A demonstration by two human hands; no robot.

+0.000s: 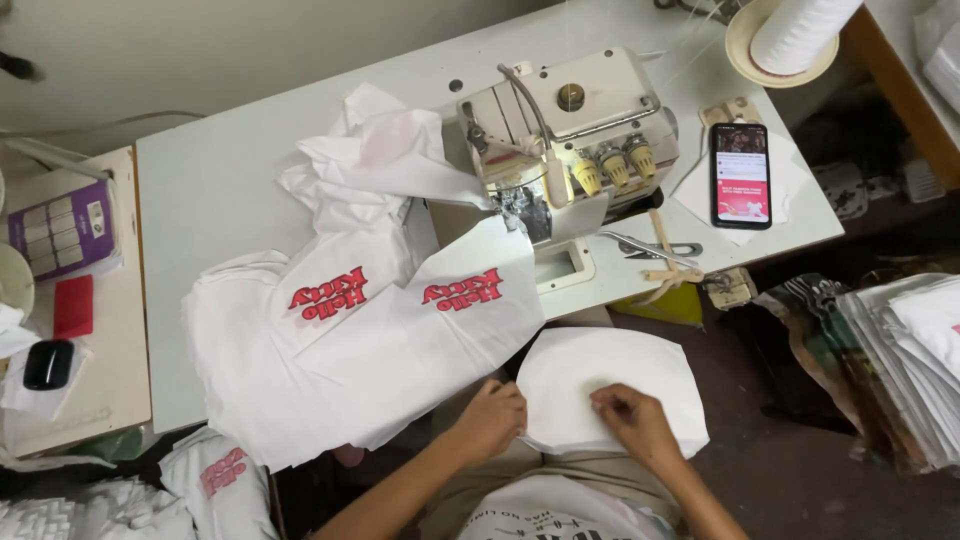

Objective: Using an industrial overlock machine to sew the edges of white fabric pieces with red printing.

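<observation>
White fabric, a rounded cut piece [610, 385], lies on the person's lap just off the near edge of the sewing table [200, 180], below the machine. Both hands rest on its near side. The left hand [492, 418] grips the piece's left edge with the fingers curled together over the cloth. The right hand [632, 418] sits on the lower middle of the piece, fingertips drawn together and pinching the fabric.

Just to the left, white printed garment pieces [380, 330] with red lettering spread over the table's near edge and hang down past it; one of them reaches up under the foot of the cream overlock machine [565, 130], which stands toward the far right part of the table. More crumpled white cloth [370, 160] is heaped to the machine's left. Scissors [655, 248] lie at the near right edge, beside the machine, and a phone [740, 175] with a lit screen lies on white paper by the right edge. A white thread cone [795, 35] stands at the far right corner.

A small side table [110, 380] on the left carries a purple box [62, 230], a red flat object [74, 306] and a black case [47, 364]. A stack of white pieces [915, 360] lies on the floor to the right.
</observation>
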